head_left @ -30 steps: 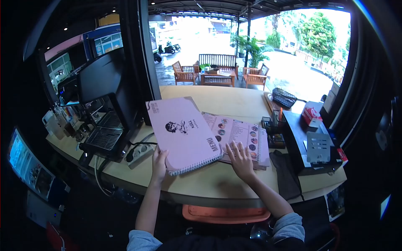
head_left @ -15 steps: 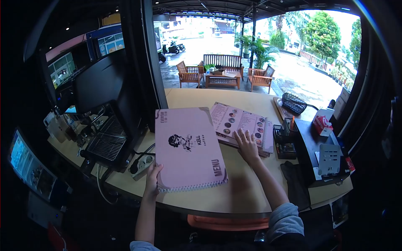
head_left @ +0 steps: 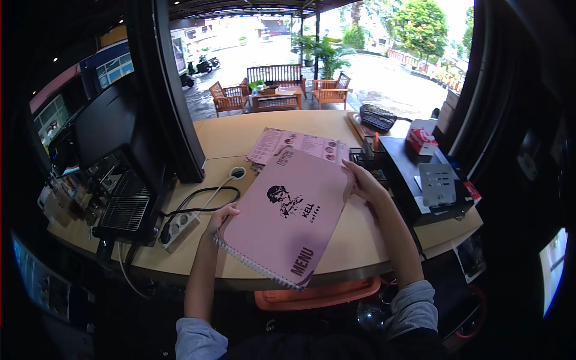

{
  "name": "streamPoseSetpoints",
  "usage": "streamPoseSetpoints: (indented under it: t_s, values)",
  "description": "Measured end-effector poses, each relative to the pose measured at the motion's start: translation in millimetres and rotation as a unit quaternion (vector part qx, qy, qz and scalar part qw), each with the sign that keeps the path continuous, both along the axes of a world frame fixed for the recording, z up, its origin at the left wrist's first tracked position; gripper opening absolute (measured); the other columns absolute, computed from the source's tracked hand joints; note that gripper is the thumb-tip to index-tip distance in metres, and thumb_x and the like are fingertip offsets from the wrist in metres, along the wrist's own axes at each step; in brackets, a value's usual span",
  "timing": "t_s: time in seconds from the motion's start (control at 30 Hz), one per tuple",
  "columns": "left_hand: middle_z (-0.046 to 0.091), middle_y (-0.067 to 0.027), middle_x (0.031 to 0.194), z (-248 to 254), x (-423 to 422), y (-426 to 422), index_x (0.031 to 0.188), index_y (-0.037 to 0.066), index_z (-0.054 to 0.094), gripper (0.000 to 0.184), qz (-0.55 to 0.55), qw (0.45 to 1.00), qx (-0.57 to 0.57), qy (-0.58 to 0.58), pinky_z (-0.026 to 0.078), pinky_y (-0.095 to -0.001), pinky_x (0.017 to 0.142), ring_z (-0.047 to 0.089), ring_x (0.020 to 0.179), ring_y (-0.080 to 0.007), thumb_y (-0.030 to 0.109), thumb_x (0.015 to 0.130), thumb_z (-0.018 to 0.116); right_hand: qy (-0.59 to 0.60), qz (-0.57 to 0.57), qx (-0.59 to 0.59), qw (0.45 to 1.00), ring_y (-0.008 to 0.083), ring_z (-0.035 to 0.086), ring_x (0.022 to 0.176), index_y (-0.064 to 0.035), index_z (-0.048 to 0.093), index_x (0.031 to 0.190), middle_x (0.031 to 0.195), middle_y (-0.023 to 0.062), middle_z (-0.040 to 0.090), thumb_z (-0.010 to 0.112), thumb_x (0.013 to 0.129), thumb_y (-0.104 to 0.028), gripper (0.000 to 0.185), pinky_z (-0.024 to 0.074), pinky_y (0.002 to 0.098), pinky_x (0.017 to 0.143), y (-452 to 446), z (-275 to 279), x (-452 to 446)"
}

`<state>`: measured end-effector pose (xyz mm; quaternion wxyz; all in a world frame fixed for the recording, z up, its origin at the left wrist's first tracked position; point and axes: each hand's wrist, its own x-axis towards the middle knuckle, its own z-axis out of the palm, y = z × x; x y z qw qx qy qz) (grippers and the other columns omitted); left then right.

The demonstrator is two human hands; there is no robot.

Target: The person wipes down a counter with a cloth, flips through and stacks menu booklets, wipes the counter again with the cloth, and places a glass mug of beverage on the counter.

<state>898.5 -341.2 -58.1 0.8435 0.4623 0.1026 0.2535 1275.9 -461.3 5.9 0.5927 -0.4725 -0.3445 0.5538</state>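
"Over the near edge of the bench (head_left: 360, 252), what do you see?"

"A pink menu (head_left: 273, 231), held aslant, with a pale spiral binding (head_left: 255, 264) along its lower-left edge. Bold 'MENU' lettering stands by the nearest corner; farther up come 'KELL coffee', a black line drawing of a figure and, smaller, 'EVERYDAY'."

"And the left grip (head_left: 222, 219)?"

"Closed on the menu's left corner, thumb on the cover; the other fingers are mostly hidden underneath."

"The right grip (head_left: 367, 183)?"

"Curled round the right-hand edge, near the far corner. I can't tell how each finger sits behind the cover. The menu spans the space between the two, touching both."

"What lies past it?"

"Other menus (head_left: 270, 141), flat on the bench, partly covered by the held one; the top one shows small round pictures. Beyond, at the right, is a black basket (head_left: 378, 117), and outside, wooden armchairs (head_left: 228, 99) beside a low table (head_left: 294, 98)."
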Motion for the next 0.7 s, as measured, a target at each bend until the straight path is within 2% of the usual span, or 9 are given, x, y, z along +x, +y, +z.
streamPoseSetpoints:
  t_s: [0.1, 0.17, 0.2, 0.27, 0.37, 0.47, 0.53, 0.6, 0.7]
  values:
    - [0.057, -0.0179, 0.11, -28.1, 17.7, 24.2, 0.122, -0.006, 0.043, 0.045, -0.077, 0.996, -0.046, -0.013, 0.051, -0.029, 0.078, 0.062, 0.09, -0.0215, 0.019, 0.084, 0.046, 0.057, 0.079, 0.021, 0.995, 0.0196, 0.064, 0.053, 0.0072, 0.054, 0.097, 0.073, 0.0091, 0.064, 0.045, 0.092, -0.022, 0.031, 0.0564, 0.0284, 0.047, -38.1, -16.0, 30.3]
    - [0.057, -0.0168, 0.114, -27.1, 33.7, 20.0, 0.122, -0.005, 0.043, 0.046, -0.158, 0.951, -0.236, -0.125, 0.051, -0.0292, 0.079, 0.061, 0.094, -0.0211, 0.029, 0.09, 0.045, 0.148, 0.002, 0.055, 0.987, 0.0212, 0.067, 0.071, 0.0097, 0.052, 0.102, 0.087, 0.0129, 0.064, 0.042, 0.092, -0.012, 0.026, 0.0585, 0.0332, 0.058, -59.7, -36.9, 29.1]
    - [0.057, -0.0168, 0.114, -8.3, 41.8, 0.0, 0.122, -0.005, 0.043, 0.046, -0.161, 0.95, -0.236, -0.124, 0.051, -0.0292, 0.079, 0.061, 0.094, -0.0211, 0.029, 0.09, 0.045, 0.159, 0.012, 0.075, 0.984, 0.0216, 0.066, 0.077, 0.0083, 0.05, 0.106, 0.092, 0.0137, 0.062, 0.042, 0.092, -0.013, 0.027, 0.0584, 0.0355, 0.062, -77.8, -43.8, 29.8]
    - [0.055, -0.0157, 0.118, 41.3, 50.4, -55.7, 0.123, -0.004, 0.044, 0.053, 0.068, 0.987, -0.086, -0.118, 0.05, -0.0286, 0.081, 0.06, 0.097, -0.0207, 0.039, 0.092, 0.043, 0.171, 0.021, 0.091, 0.981, 0.0219, 0.065, 0.083, 0.007, 0.049, 0.11, 0.097, 0.0146, 0.061, 0.042, 0.093, -0.014, 0.028, 0.0582, 0.0377, 0.067, -111.6, -48.0, 20.3]
    - [0.056, -0.0131, 0.116, 22.6, 51.1, -59.1, 0.121, -0.003, 0.044, 0.056, 0.074, 0.991, -0.082, -0.07, 0.049, -0.0299, 0.084, 0.06, 0.098, -0.0211, 0.044, 0.092, 0.042, 0.092, -0.014, 0.072, 0.993, 0.0231, 0.064, 0.089, 0.0028, 0.045, 0.117, 0.106, 0.0158, 0.058, 0.043, 0.093, -0.014, 0.029, 0.0574, 0.0406, 0.07, -145.7, -57.6, 4.6]
    - [0.058, -0.0127, 0.107, -25.7, 49.9, -44.2, 0.12, -0.005, 0.043, 0.05, 0.152, 0.983, 0.054, 0.088, 0.05, -0.0302, 0.08, 0.06, 0.094, -0.0185, 0.034, 0.09, 0.052, 0.088, 0.027, 0.032, 0.995, 0.0225, 0.063, 0.093, 0.001, 0.042, 0.121, 0.112, 0.0164, 0.055, 0.044, 0.093, -0.011, 0.03, 0.0569, 0.0405, 0.072, -157.6, -71.4, 0.3]
    - [0.059, -0.0139, 0.1, -27.9, 45.8, -46.8, 0.118, -0.006, 0.043, 0.044, 0.169, 0.96, 0.115, 0.191, 0.051, -0.0287, 0.075, 0.06, 0.089, -0.0152, 0.017, 0.086, 0.06, -0.066, 0.087, -0.056, 0.992, 0.0212, 0.065, 0.081, 0.0041, 0.046, 0.114, 0.097, 0.0137, 0.06, 0.052, 0.089, -0.011, 0.03, 0.0576, 0.0335, 0.063, -157.7, -72.5, 7.1]
    - [0.059, -0.0141, 0.101, -41.8, 44.1, -42.1, 0.117, -0.006, 0.044, 0.043, 0.168, 0.949, 0.155, 0.217, 0.051, -0.0284, 0.074, 0.06, 0.088, -0.0151, 0.016, 0.085, 0.06, -0.153, 0.09, -0.113, 0.978, 0.0195, 0.066, 0.065, 0.0072, 0.053, 0.104, 0.079, 0.0115, 0.063, 0.062, 0.083, -0.014, 0.031, 0.056, 0.027, 0.05, -154.0, -78.4, 6.2]
    - [0.06, -0.0148, 0.103, -57.3, 42.7, -36.6, 0.116, -0.004, 0.047, 0.045, 0.191, 0.908, 0.25, 0.278, 0.051, -0.0303, 0.074, 0.061, 0.087, -0.0182, 0.021, 0.083, 0.063, -0.263, 0.112, -0.217, 0.933, 0.0198, 0.065, 0.059, 0.0078, 0.056, 0.096, 0.076, 0.0125, 0.064, 0.065, 0.08, -0.018, 0.032, 0.0552, 0.0274, 0.049, -142.4, -77.6, 4.4]
